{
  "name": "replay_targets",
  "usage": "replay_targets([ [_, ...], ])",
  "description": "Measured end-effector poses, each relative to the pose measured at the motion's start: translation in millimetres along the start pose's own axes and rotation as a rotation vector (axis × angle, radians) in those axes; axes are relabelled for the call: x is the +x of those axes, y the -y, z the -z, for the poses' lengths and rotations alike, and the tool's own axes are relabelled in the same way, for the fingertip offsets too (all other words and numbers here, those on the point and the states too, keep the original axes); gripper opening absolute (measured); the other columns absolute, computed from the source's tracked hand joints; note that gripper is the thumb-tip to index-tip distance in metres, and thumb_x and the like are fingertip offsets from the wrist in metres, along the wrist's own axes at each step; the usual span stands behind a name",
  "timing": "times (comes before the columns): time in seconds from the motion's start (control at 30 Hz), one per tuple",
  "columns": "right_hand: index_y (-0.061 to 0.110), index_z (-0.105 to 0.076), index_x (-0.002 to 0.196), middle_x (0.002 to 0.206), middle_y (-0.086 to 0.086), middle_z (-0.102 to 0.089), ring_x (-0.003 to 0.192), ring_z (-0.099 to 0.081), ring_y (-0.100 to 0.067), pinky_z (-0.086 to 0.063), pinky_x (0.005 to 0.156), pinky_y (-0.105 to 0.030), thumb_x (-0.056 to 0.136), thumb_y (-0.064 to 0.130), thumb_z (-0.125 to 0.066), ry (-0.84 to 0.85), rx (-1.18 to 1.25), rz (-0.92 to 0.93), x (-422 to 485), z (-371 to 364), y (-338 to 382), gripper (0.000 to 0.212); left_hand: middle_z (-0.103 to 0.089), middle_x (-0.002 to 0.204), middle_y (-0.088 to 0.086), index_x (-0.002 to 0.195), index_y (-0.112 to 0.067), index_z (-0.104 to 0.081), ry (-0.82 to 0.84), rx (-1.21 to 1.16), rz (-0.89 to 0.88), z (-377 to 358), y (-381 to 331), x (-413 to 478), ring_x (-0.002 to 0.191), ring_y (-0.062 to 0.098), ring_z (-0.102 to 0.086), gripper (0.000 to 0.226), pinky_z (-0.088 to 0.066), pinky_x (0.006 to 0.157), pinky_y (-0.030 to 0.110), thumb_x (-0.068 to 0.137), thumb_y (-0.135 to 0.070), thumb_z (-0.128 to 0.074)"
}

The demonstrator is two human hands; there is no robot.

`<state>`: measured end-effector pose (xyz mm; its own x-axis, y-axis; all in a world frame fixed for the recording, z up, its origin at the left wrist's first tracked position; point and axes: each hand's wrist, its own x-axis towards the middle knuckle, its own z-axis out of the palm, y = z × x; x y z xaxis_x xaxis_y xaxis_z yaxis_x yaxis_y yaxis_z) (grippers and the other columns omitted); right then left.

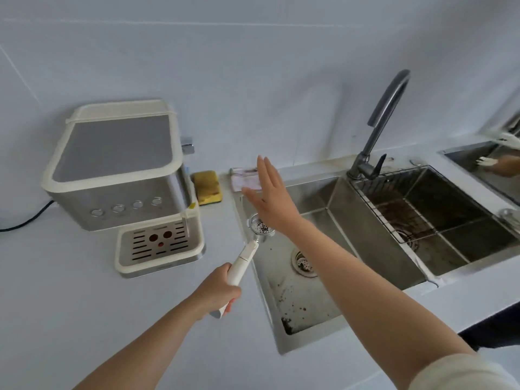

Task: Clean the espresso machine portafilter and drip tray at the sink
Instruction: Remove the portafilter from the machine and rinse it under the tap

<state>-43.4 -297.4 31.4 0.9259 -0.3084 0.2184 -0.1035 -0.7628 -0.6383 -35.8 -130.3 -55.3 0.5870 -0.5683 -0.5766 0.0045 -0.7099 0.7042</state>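
Note:
My left hand (218,295) grips the white handle of the portafilter (244,257). Its metal basket (259,227), flecked with dark coffee grounds, hangs over the left edge of the steel sink (295,313). My right hand (270,192) is flat with straight fingers, just above and behind the basket, holding nothing. The espresso machine (118,170) stands on the counter to the left. Its cream drip tray (160,246) with a slotted metal grate sits at the machine's front. Coffee grounds speckle the sink floor around the drain (304,263).
A grey faucet (378,128) rises behind the sink. A wire rack (422,209) sits in the right basin, stained brown. A yellow sponge (208,187) and a folded cloth (243,178) lie at the back of the counter. A black cord (25,220) runs left.

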Motion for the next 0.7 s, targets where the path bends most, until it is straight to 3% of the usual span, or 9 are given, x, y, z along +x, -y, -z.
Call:
replay_targets([
  [0.1, 0.003, 0.002, 0.146, 0.157, -0.011, 0.0, 0.145, 0.004, -0.02, 0.009, 0.108, -0.016, 0.097, 0.03, -0.042, 0.018, 0.0, -0.05, -0.9, 33.0, -59.2, 0.071, -0.048, 0.058, 0.003, 0.082, -0.019, -0.041, -0.02, -0.02, -0.001, -31.1, -39.8, 31.2, 0.031, 0.011, -0.044, 0.021, -0.033, 0.037, 0.017, 0.074, -0.002, -0.049],
  [0.17, 0.005, 0.004, 0.147, 0.157, -0.008, 0.003, 0.145, 0.006, -0.018, 0.009, 0.106, -0.013, 0.097, 0.035, -0.04, 0.05, 0.008, -0.108, -1.6, 57.8, -101.9, 0.073, -0.05, 0.059, 0.005, 0.099, -0.019, -0.042, -0.021, -0.045, -0.001, -53.7, -68.2, 50.9, 0.032, 0.011, -0.045, 0.03, -0.035, 0.036, 0.018, 0.076, -0.001, -0.051],
  [0.27, 0.007, 0.004, 0.147, 0.158, -0.007, 0.001, 0.145, 0.002, -0.018, 0.001, 0.115, -0.028, 0.096, 0.039, -0.039, 0.067, 0.125, -0.242, 1.5, 96.5, -163.0, 0.074, -0.05, 0.058, 0.006, 0.112, -0.02, -0.038, -0.02, -0.085, -0.027, -86.9, -109.4, 74.8, 0.035, 0.012, -0.046, 0.043, -0.039, 0.038, 0.021, 0.078, 0.002, -0.052],
  [0.57, 0.013, 0.004, 0.149, 0.157, -0.007, -0.008, 0.143, -0.015, -0.028, -0.016, 0.114, -0.04, 0.096, 0.047, -0.033, -0.009, 0.604, -0.849, 40.4, 159.5, -288.6, 0.073, -0.049, 0.06, 0.007, 0.105, -0.008, -0.043, -0.106, -0.105, 0.032, -126.2, -179.8, 112.6, 0.034, 0.014, -0.044, 0.031, -0.037, 0.039, 0.023, 0.077, 0.004, -0.05],
  [0.7, 0.009, -0.02, 0.147, 0.151, -0.008, -0.029, 0.136, -0.031, -0.029, -0.025, 0.112, -0.038, 0.092, 0.051, -0.041, -0.124, 0.869, -1.013, 69.3, 171.2, -317.1, 0.072, -0.047, 0.056, 0.007, 0.1, -0.008, -0.044, -0.124, -0.106, 0.045, -123.0, -189.5, 117.9, 0.03, 0.011, -0.042, 0.028, -0.036, 0.037, 0.021, 0.076, 0.006, -0.05],
])
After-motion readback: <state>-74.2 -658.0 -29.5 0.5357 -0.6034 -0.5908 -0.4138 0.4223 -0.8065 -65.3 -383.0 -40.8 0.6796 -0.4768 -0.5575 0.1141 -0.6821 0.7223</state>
